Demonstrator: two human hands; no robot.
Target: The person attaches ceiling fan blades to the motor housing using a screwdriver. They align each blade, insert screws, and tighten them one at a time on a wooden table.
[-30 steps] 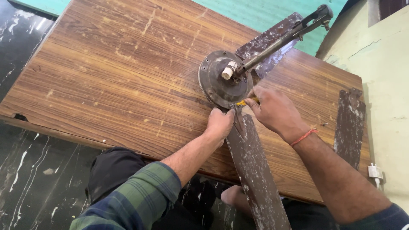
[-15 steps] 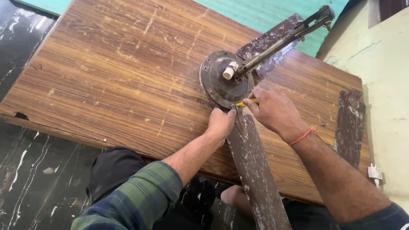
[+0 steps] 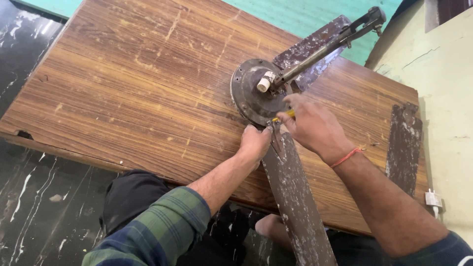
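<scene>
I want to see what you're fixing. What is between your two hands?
In the head view, the near fan blade and its metal bracket lie between the left hand and right hand.

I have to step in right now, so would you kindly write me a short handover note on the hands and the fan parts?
Left hand: pressed on the root of the near fan blade, steadying it at the motor hub.
Right hand: grips a yellow-handled tool at the blade's bracket by the hub rim.
Hub lies on the wooden table with its down rod pointing away.
Done: a second blade sits at the hub's far side, fixing unclear.
Left: a loose blade lies apart at the right.
</scene>
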